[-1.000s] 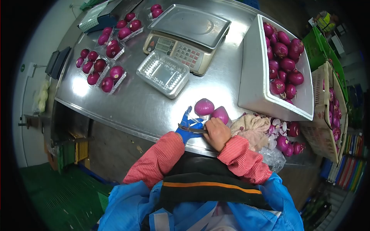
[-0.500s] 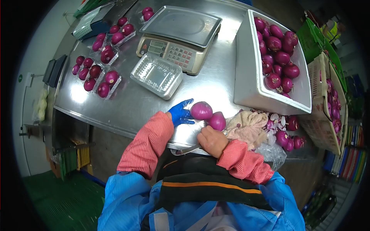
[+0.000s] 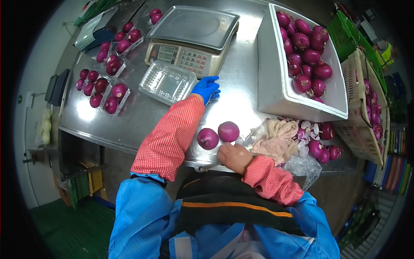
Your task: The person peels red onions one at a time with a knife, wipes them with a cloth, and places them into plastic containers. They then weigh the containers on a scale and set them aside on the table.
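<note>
My left hand [image 3: 207,89], in a blue glove, is beside the right side of a clear plastic tray stack [image 3: 168,82], its fingers stretched out with nothing seen in them. My bare right hand [image 3: 234,158] is curled near the table edge around a knife [image 3: 208,167], whose blade points left. Two peeled red onions lie on the metal table just beyond it, one on the left [image 3: 208,139] and one on the right [image 3: 228,131]. A crumpled cloth [image 3: 278,140] sits to the right of my right hand.
A scale [image 3: 194,28] stands behind the trays. A white foam box [image 3: 271,82] of red onions is at the right, with a beige crate [image 3: 351,108] beyond it. Packed onions [image 3: 111,105] stand at the left. Onion skins [image 3: 308,133] and a plastic bag [image 3: 303,167] lie near the cloth.
My left hand has moved away from the onions, up to the tray stack. The two onions now sit apart, side by side. My right hand has shifted slightly left.
</note>
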`<state>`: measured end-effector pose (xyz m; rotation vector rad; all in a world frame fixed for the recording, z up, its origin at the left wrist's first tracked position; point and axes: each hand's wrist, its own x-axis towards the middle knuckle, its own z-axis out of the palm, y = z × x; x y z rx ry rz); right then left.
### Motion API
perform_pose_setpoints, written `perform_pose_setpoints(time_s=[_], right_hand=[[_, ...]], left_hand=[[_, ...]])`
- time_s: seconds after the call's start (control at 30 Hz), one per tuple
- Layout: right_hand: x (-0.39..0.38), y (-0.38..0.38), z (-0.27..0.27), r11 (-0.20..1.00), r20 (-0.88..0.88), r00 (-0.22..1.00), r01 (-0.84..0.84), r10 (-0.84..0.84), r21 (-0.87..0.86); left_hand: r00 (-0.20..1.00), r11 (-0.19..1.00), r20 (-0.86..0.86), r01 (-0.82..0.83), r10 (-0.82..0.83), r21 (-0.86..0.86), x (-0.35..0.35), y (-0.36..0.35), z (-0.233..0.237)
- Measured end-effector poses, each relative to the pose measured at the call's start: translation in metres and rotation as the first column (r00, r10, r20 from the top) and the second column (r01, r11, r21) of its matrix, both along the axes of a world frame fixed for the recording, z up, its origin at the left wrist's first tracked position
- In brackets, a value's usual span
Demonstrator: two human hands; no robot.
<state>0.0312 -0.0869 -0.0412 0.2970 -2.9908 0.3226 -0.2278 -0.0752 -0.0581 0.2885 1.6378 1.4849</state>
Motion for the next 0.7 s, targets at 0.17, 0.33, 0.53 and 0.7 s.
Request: perform_pose_setpoints(time_s=[0.17,0.33,0.53,0.7], right_hand=[[0.005,0.021,0.009,0.993,0.036,0.997,0.072,-0.068,-0.097],[0.011,0.027,0.017,0.955,-0.021,0.985,0.163,-0.174,-0.250],[-0.001,0.020,0.010,0.937,-0.094,0.974,0.167,-0.205,-0.307],[-0.012,0.011,0.013,0.837,0.071,0.927,0.363,-0.367,-0.410]], left_hand=[[0.745,0.978,-0.639,0.200,-0.192,-0.061,0.019,-0.058,0.042],[0.399,0.730,-0.613,0.417,-0.682,-0.541,0.047,-0.118,0.043],[0.144,0.632,-0.619,0.277,-0.772,-0.724,0.073,-0.136,0.034],[0.193,0.652,-0.624,0.285,-0.757,-0.703,0.070,-0.139,0.030]])
